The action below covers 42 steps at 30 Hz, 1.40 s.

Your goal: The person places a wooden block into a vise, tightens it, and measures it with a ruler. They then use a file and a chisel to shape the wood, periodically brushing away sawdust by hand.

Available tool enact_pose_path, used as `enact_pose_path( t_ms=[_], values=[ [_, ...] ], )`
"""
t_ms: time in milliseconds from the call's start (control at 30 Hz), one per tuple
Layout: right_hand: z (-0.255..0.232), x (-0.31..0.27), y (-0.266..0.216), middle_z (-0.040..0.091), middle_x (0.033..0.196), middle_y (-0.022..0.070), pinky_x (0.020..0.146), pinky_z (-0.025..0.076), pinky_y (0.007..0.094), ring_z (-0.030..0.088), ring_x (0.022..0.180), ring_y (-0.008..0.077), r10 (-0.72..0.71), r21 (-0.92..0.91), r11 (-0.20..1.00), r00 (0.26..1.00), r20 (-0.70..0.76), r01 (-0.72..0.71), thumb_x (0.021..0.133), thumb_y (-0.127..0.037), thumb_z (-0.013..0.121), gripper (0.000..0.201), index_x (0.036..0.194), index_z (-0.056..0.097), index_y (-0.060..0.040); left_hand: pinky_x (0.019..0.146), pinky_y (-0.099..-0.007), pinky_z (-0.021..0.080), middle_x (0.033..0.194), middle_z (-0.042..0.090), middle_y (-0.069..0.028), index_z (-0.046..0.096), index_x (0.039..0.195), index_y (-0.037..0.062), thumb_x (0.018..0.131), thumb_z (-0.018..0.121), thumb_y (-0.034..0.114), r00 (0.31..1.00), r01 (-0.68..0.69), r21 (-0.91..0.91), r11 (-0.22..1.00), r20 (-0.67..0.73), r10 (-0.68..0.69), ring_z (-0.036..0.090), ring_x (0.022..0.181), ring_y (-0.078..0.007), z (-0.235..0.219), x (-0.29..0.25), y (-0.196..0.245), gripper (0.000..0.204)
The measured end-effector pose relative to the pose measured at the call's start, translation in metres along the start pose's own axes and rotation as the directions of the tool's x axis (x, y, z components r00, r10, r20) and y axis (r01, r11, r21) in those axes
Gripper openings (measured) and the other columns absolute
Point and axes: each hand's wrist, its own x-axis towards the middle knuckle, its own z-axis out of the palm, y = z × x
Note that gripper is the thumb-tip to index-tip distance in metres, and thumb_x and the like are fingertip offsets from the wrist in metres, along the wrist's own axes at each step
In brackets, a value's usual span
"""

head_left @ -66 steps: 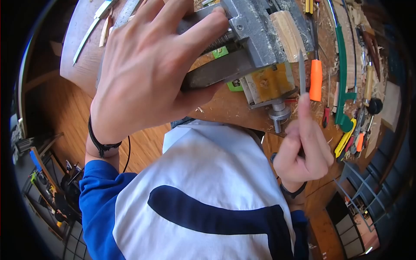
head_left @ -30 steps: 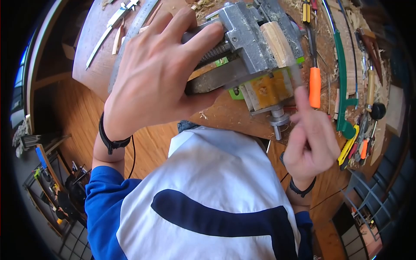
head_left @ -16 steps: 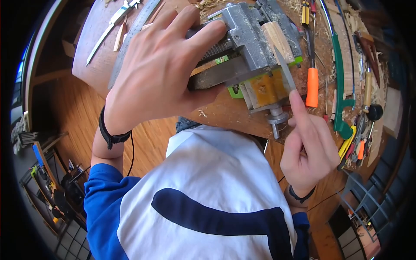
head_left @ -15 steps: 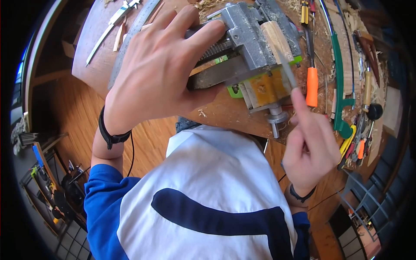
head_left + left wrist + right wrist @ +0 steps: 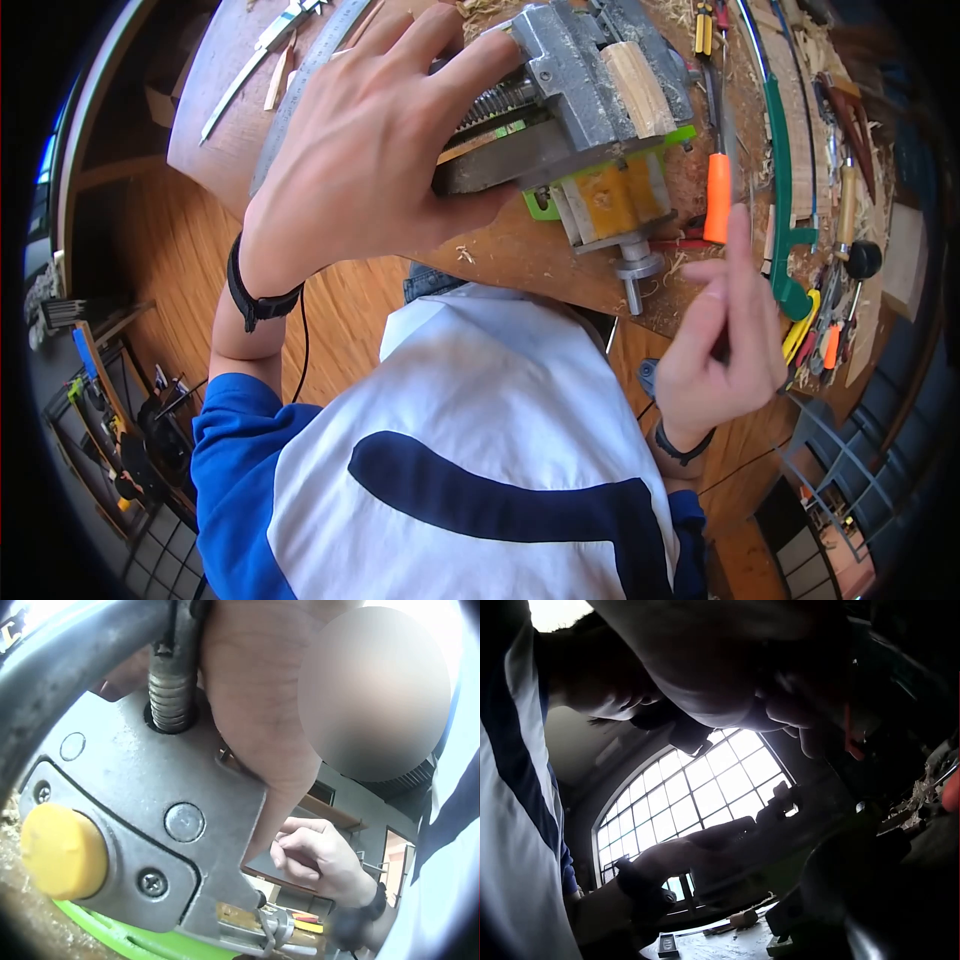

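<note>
My left hand point(image 5: 350, 160) lies over the end of the grey metal vise point(image 5: 570, 85), fingers spread on top and thumb below the end plate. Clamped in its jaws, a pale wood piece point(image 5: 638, 90) has a rounded top. In my right hand point(image 5: 725, 350), index finger extended and other fingers curled, is a thin metal blade point(image 5: 732, 165), blurred, off to the right of the wood and beside an orange-handled tool point(image 5: 717, 200). The left wrist view shows the vise plate point(image 5: 135, 795) close up, with my right hand point(image 5: 326, 859) beyond.
A green-handled saw point(image 5: 783, 200), a yellow cutter point(image 5: 802, 325) and several other tools lie on the right of the bench, among shavings. At upper left are a steel ruler point(image 5: 300, 90) and a caliper point(image 5: 235, 100). The vise's metal handle point(image 5: 637, 275) juts over the front edge.
The blade was over the near end of the wood and has swung right, away from it. My right hand has turned with it. My left hand stays on the vise.
</note>
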Motion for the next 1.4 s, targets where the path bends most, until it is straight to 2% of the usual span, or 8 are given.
enact_pose_path(
  t_ms=[67,433,533,733,1133,1233,1333,1400],
  values=[
    [0.001,0.002,-0.002,0.071,0.111,0.0198,0.063,0.049,0.0280,0.064,0.067,0.0209,-0.119,0.065,0.991,0.991,0.068,0.114,0.085,0.008,0.047,0.041,0.124,0.060,0.0137,0.083,-0.0440,0.045,0.106,0.055,-0.0123,0.057,0.119,0.0062,0.063,0.082,0.026,1.000,0.001,-0.012,1.000,0.000,-0.001,0.055,0.100,-0.0352,0.001,0.000,0.000,0.065],
    [0.008,0.011,-0.013,0.073,0.100,0.0158,0.061,0.049,0.0275,0.062,0.066,0.0158,-0.004,-0.029,1.000,0.992,0.130,0.008,0.085,0.007,0.050,0.039,0.121,0.065,0.0076,0.084,-0.0429,0.047,0.113,0.059,-0.0133,0.055,0.132,0.0128,0.064,0.082,0.028,0.991,0.016,-0.104,0.994,-0.130,-0.029,0.058,0.098,-0.0334,0.007,-0.004,-0.001,0.074],
    [0.008,0.014,-0.018,0.069,0.087,0.0112,0.058,0.046,0.0261,0.058,0.063,0.0132,0.035,-0.076,0.997,0.990,0.138,-0.024,0.085,0.007,0.050,0.041,0.123,0.065,0.0053,0.081,-0.0446,0.050,0.107,0.055,-0.0176,0.045,0.140,0.0080,0.071,0.078,0.038,0.968,0.215,0.083,0.973,-0.150,-0.202,0.059,0.096,-0.0352,0.026,-0.010,-0.006,0.083],
    [0.006,0.020,-0.021,0.057,0.072,0.0050,0.054,0.038,0.0255,0.046,0.058,0.0115,0.031,-0.084,0.996,0.988,0.151,-0.018,0.085,0.009,0.050,0.045,0.127,0.065,0.0010,0.084,-0.0417,0.051,0.110,0.055,-0.0191,0.030,0.154,0.0102,0.074,0.076,0.036,0.971,0.147,-0.023,0.989,0.196,-0.140,0.059,0.100,-0.0365,-0.014,0.001,0.003,0.096],
    [0.020,0.021,-0.018,0.058,0.071,0.0069,0.052,0.037,0.0253,0.045,0.057,0.0110,-0.003,-0.064,0.998,0.995,0.100,0.010,0.081,0.011,0.048,0.050,0.128,0.063,0.0029,0.079,-0.0384,0.049,0.100,0.056,-0.0134,0.033,0.155,0.0196,0.075,0.075,0.033,0.990,-0.013,-0.021,1.000,0.143,0.016,0.055,0.088,-0.0280,-0.009,0.000,-0.003,0.091],
    [0.022,0.021,-0.018,0.056,0.069,0.0066,0.051,0.037,0.0251,0.044,0.056,0.0110,-0.003,-0.074,0.997,0.996,0.092,0.010,0.078,0.011,0.047,0.054,0.129,0.063,0.0024,0.079,-0.0366,0.049,0.095,0.056,-0.0117,0.035,0.154,0.0204,0.075,0.074,0.033,0.939,-0.064,0.109,0.992,0.343,0.023,0.056,0.087,-0.0262,-0.017,0.008,0.003,0.089],
    [0.018,0.022,-0.017,0.053,0.068,0.0065,0.052,0.038,0.0252,0.044,0.056,0.0116,-0.007,-0.093,0.996,0.992,0.126,0.019,0.076,0.012,0.047,0.057,0.130,0.062,0.0020,0.075,-0.0353,0.048,0.089,0.056,-0.0101,0.038,0.153,0.0185,0.076,0.073,0.033,0.994,-0.066,-0.039,0.997,0.080,0.069,0.054,0.083,-0.0242,-0.004,-0.001,-0.005,0.086],
    [0.017,0.022,-0.017,0.051,0.067,0.0069,0.052,0.039,0.0260,0.044,0.055,0.0126,-0.023,-0.109,0.993,0.991,0.132,0.038,0.074,0.012,0.047,0.059,0.130,0.062,0.0018,0.070,-0.0350,0.047,0.090,0.054,-0.0103,0.038,0.153,0.0230,0.077,0.073,0.034,0.995,-0.054,0.017,0.998,0.089,0.052,0.052,0.080,-0.0236,0.003,0.000,-0.008,0.084]
  ],
)
